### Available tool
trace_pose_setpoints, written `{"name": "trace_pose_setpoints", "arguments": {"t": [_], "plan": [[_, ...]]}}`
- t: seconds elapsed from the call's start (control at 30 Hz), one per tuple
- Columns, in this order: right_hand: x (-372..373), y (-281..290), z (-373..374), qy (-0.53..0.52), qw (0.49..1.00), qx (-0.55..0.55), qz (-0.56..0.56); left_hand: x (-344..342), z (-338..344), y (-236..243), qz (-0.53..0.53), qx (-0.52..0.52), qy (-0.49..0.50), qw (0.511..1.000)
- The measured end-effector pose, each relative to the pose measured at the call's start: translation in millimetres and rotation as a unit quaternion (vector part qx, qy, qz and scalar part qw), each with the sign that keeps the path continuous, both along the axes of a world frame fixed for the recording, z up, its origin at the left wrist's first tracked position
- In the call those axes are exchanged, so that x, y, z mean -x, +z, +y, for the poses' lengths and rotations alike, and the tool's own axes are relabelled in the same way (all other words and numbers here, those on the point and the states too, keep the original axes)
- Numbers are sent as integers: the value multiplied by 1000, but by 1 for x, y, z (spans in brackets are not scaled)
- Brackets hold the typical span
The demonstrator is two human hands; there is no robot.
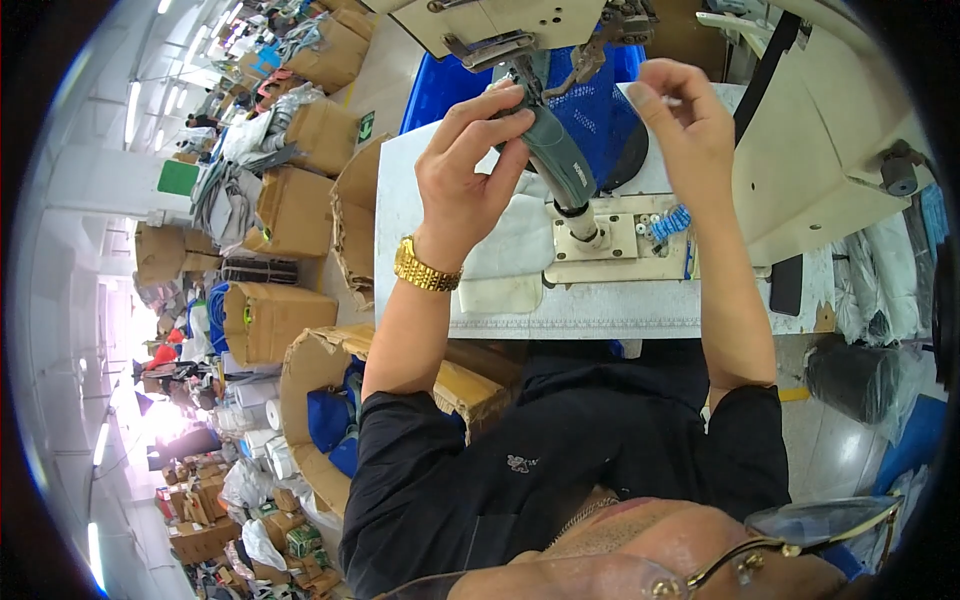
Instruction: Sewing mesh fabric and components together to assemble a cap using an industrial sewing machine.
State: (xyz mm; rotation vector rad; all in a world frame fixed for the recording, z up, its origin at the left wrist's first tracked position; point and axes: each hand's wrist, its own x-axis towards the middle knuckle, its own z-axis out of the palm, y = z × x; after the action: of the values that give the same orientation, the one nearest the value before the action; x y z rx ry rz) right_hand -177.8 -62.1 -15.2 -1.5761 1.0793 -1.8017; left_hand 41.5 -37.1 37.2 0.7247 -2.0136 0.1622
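A cream sewing machine (480, 22) with an upright post stands over the white table. On the post, under the presser foot, lies a grey-green padded piece (565, 160) with small pale print. Blue mesh (600, 115) with a dark rounded edge spreads beside and behind it; whether the two are joined I cannot tell. My left hand (465, 165), a gold watch on its wrist, grips the left edge of the grey-green piece close to the needle. Raised to the right of the mesh, my right hand (690, 125) has its fingers bent toward the thumb; anything between them is too small to see.
White cloth pieces (505, 245) lie left of the post's base. A blue patterned coil (670, 222) sits on the machine plate, and a dark phone (786, 286) to its right. Behind stands a blue bin (425, 95). An open carton (300, 400) of blue pieces is at my left.
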Motion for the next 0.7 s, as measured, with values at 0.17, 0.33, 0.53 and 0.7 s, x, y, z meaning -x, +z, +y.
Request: {"name": "trace_pose_setpoints", "arguments": {"t": [0.17,0.33,0.53,0.7], "plan": [[14,-64,-63,7,998,-64,-22,13,9,-11,-71,99,58,991],[-6,-75,-66,157,984,-78,-12,10,-1,-21,-33,141,54,988],[7,-63,-22,107,989,-79,-57,10,0,-17,-10,146,54,988],[23,-57,-6,91,991,-80,-52,10,-6,-15,12,128,36,991]]}}
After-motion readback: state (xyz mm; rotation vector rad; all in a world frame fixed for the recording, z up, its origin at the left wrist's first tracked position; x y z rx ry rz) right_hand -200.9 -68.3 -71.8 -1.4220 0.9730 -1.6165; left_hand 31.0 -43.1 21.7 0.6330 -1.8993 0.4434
